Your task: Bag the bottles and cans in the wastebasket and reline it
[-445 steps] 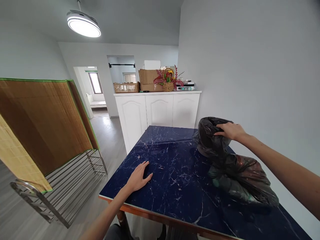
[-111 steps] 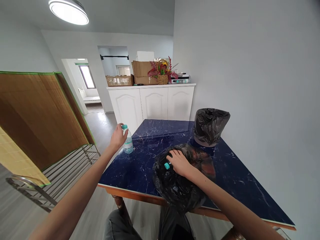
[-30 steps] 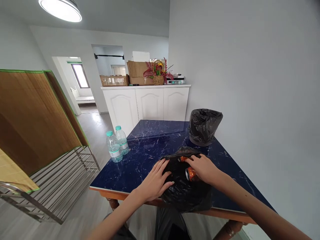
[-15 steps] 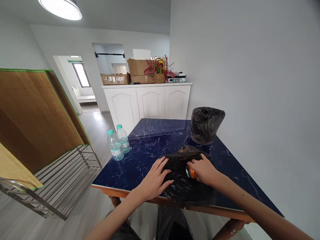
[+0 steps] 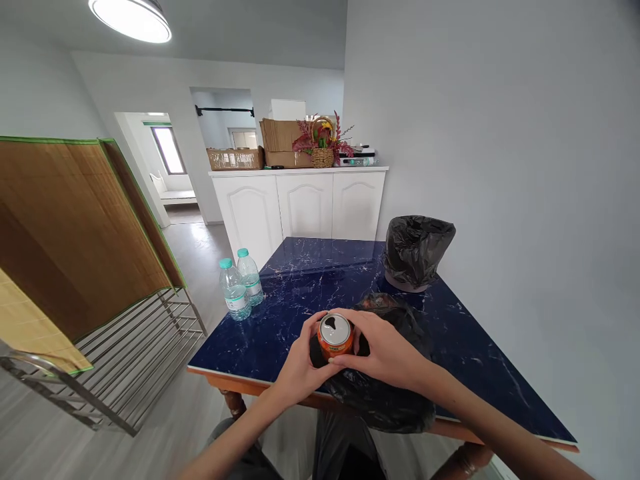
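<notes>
An orange drink can [image 5: 335, 335] stands upright between my hands at the near side of the table, its opened mouth facing up. My left hand [image 5: 303, 363] curves round the can's left side, and my right hand [image 5: 383, 347] wraps its right side, thumbs meeting in front. Beneath and to the right of them spreads a crumpled black plastic bag [image 5: 390, 393], which hangs over the table's front edge. Something reddish shows through the bag's far part, too unclear to name.
Two clear water bottles [image 5: 235, 293] with teal caps stand at the table's left edge. A bin lined with a black bag [image 5: 417, 253] is at the right, near the wall. The blue marbled table [image 5: 300, 267] faces a white cabinet [image 5: 305, 203]; a metal rack [image 5: 145, 353] stands left.
The can has gone from lying on its side in my right hand over the bag to upright, further left. My left hand has left the bag and closed on the can too.
</notes>
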`<action>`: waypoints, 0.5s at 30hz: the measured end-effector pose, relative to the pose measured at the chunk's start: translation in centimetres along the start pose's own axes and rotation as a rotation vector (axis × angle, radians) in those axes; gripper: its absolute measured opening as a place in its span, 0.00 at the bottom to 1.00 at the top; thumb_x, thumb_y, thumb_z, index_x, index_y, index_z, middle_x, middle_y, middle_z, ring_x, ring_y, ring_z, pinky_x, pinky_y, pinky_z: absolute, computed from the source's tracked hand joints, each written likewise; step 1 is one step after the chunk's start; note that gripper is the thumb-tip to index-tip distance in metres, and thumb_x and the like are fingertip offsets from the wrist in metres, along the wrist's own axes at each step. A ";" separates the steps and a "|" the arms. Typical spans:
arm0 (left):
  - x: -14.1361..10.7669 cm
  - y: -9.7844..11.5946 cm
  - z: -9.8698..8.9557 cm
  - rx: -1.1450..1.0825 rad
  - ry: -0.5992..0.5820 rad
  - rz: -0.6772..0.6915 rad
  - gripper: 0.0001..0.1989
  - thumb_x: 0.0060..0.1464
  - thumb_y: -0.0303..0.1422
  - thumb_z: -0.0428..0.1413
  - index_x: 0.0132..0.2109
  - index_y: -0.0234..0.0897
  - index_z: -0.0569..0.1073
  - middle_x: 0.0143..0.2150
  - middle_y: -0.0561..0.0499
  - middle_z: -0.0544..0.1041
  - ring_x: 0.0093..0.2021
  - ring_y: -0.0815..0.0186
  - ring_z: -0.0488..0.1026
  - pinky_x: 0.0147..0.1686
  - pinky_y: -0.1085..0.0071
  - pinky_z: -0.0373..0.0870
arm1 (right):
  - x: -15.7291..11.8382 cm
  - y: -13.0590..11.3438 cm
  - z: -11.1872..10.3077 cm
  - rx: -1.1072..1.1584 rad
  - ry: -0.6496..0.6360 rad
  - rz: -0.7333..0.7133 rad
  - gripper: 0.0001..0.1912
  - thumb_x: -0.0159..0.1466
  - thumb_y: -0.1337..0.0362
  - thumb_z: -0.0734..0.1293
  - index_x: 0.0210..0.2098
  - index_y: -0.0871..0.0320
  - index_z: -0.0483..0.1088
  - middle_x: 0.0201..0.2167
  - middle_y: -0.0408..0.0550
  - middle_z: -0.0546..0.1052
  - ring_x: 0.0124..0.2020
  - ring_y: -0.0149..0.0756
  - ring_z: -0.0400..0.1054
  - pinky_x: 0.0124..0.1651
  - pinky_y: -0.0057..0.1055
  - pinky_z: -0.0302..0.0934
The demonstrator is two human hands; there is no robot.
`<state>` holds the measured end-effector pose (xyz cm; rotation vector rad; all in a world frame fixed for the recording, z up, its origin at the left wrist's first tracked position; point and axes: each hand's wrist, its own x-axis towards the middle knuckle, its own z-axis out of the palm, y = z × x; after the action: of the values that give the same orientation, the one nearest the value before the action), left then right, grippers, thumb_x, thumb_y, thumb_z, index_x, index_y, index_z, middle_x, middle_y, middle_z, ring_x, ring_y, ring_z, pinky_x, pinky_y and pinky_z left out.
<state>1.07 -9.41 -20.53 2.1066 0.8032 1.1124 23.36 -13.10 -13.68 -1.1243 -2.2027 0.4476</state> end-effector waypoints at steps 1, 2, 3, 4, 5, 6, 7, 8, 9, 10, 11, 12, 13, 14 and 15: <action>-0.3 -0.3 -0.3 0.019 0.021 0.001 0.41 0.59 0.41 0.69 0.72 0.45 0.59 0.68 0.40 0.73 0.68 0.49 0.72 0.68 0.51 0.69 | 0.0 -0.2 0.0 0.049 -0.036 -0.012 0.36 0.68 0.51 0.74 0.71 0.46 0.61 0.68 0.51 0.72 0.64 0.49 0.71 0.65 0.47 0.66; -0.6 -0.7 -0.8 0.046 0.047 0.000 0.39 0.58 0.41 0.69 0.70 0.45 0.62 0.68 0.40 0.73 0.67 0.50 0.73 0.68 0.52 0.69 | -0.1 -0.2 0.0 0.079 -0.080 -0.025 0.37 0.70 0.52 0.73 0.73 0.46 0.58 0.70 0.52 0.70 0.62 0.47 0.72 0.63 0.44 0.68; -1.0 -1.2 -1.5 0.080 0.085 -0.009 0.37 0.58 0.41 0.70 0.68 0.44 0.64 0.67 0.41 0.74 0.66 0.50 0.73 0.68 0.52 0.69 | -0.3 -0.1 -0.1 0.084 -0.125 -0.037 0.37 0.71 0.53 0.71 0.74 0.46 0.55 0.71 0.52 0.69 0.61 0.45 0.73 0.62 0.43 0.69; -1.5 -1.9 -2.4 0.118 0.137 -0.027 0.36 0.57 0.42 0.70 0.67 0.43 0.65 0.65 0.41 0.75 0.65 0.50 0.74 0.67 0.52 0.69 | -0.5 0.1 -0.2 0.062 -0.163 -0.046 0.35 0.73 0.53 0.70 0.74 0.46 0.56 0.71 0.52 0.69 0.61 0.45 0.73 0.62 0.43 0.68; -2.0 -2.7 -3.4 0.160 0.201 -0.054 0.34 0.57 0.42 0.70 0.66 0.43 0.66 0.63 0.42 0.77 0.64 0.51 0.76 0.66 0.52 0.70 | -0.7 0.5 -0.4 0.018 -0.191 -0.047 0.31 0.74 0.54 0.68 0.73 0.48 0.58 0.70 0.52 0.70 0.61 0.46 0.73 0.63 0.43 0.68; -2.6 -3.6 -4.5 0.201 0.275 -0.086 0.33 0.57 0.43 0.69 0.65 0.42 0.67 0.61 0.43 0.78 0.61 0.51 0.77 0.65 0.52 0.71 | -1.0 1.1 -0.5 -0.040 -0.216 -0.040 0.26 0.76 0.55 0.65 0.70 0.49 0.62 0.68 0.53 0.71 0.62 0.47 0.73 0.63 0.45 0.67; -3.1 -4.5 -5.8 0.239 0.351 -0.121 0.33 0.56 0.45 0.69 0.64 0.42 0.67 0.58 0.44 0.79 0.59 0.51 0.79 0.64 0.52 0.72 | -1.2 1.7 -0.6 -0.100 -0.243 -0.028 0.21 0.77 0.56 0.63 0.67 0.51 0.66 0.66 0.53 0.73 0.62 0.49 0.72 0.64 0.46 0.67; -3.6 -5.3 -7.1 0.267 0.418 -0.158 0.33 0.55 0.47 0.69 0.63 0.42 0.68 0.56 0.45 0.80 0.57 0.51 0.80 0.62 0.52 0.74 | -1.5 2.3 -0.7 -0.152 -0.270 -0.010 0.18 0.78 0.58 0.60 0.64 0.53 0.69 0.64 0.54 0.75 0.62 0.50 0.72 0.63 0.47 0.67; -4.1 -6.1 -8.5 0.285 0.476 -0.193 0.34 0.54 0.48 0.70 0.62 0.41 0.69 0.54 0.45 0.81 0.54 0.51 0.81 0.60 0.52 0.75 | -1.9 3.0 -0.7 -0.195 -0.299 0.014 0.17 0.78 0.59 0.58 0.61 0.54 0.71 0.62 0.54 0.77 0.60 0.50 0.74 0.61 0.47 0.68; -4.6 -6.8 -9.8 0.298 0.527 -0.226 0.35 0.52 0.50 0.70 0.61 0.41 0.69 0.53 0.46 0.81 0.53 0.51 0.81 0.58 0.53 0.76 | -2.2 3.7 -0.7 -0.229 -0.330 0.041 0.17 0.78 0.61 0.57 0.59 0.55 0.73 0.60 0.54 0.78 0.58 0.50 0.75 0.59 0.47 0.69; -5.0 -7.4 -11.0 0.306 0.574 -0.258 0.36 0.51 0.51 0.70 0.60 0.40 0.69 0.52 0.45 0.82 0.52 0.50 0.82 0.56 0.53 0.77 | -2.4 4.3 -0.6 -0.263 -0.362 0.069 0.18 0.78 0.63 0.56 0.58 0.55 0.73 0.59 0.54 0.79 0.56 0.49 0.76 0.58 0.46 0.70; -5.3 -7.9 -12.2 0.312 0.616 -0.285 0.37 0.50 0.52 0.70 0.59 0.40 0.70 0.53 0.44 0.82 0.52 0.50 0.82 0.55 0.53 0.78 | -2.7 4.9 -0.5 -0.307 -0.394 0.099 0.18 0.78 0.64 0.55 0.58 0.55 0.74 0.58 0.53 0.79 0.55 0.48 0.77 0.57 0.45 0.71; -5.5 -8.3 -13.3 0.319 0.652 -0.309 0.37 0.49 0.53 0.70 0.59 0.40 0.70 0.53 0.44 0.82 0.52 0.49 0.82 0.55 0.53 0.78 | -2.9 5.3 -0.3 -0.362 -0.422 0.132 0.19 0.78 0.65 0.54 0.58 0.55 0.74 0.58 0.53 0.79 0.54 0.47 0.77 0.56 0.43 0.71; -5.7 -8.7 -14.2 0.329 0.682 -0.330 0.38 0.48 0.54 0.70 0.59 0.40 0.70 0.54 0.43 0.82 0.53 0.48 0.82 0.55 0.52 0.78 | -3.0 5.8 -0.1 -0.420 -0.445 0.167 0.20 0.78 0.66 0.54 0.58 0.54 0.74 0.58 0.53 0.79 0.54 0.46 0.78 0.54 0.42 0.72; -5.7 -9.1 -15.0 0.343 0.704 -0.349 0.38 0.47 0.55 0.70 0.59 0.40 0.69 0.54 0.42 0.81 0.53 0.48 0.81 0.55 0.52 0.78 | -3.1 6.2 0.1 -0.475 -0.463 0.200 0.21 0.78 0.67 0.54 0.59 0.55 0.74 0.58 0.53 0.79 0.53 0.46 0.78 0.53 0.41 0.72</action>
<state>-16.50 -4.49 -23.25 1.7026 1.7187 1.6164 28.43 -12.04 -18.26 -1.6343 -2.7001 0.2919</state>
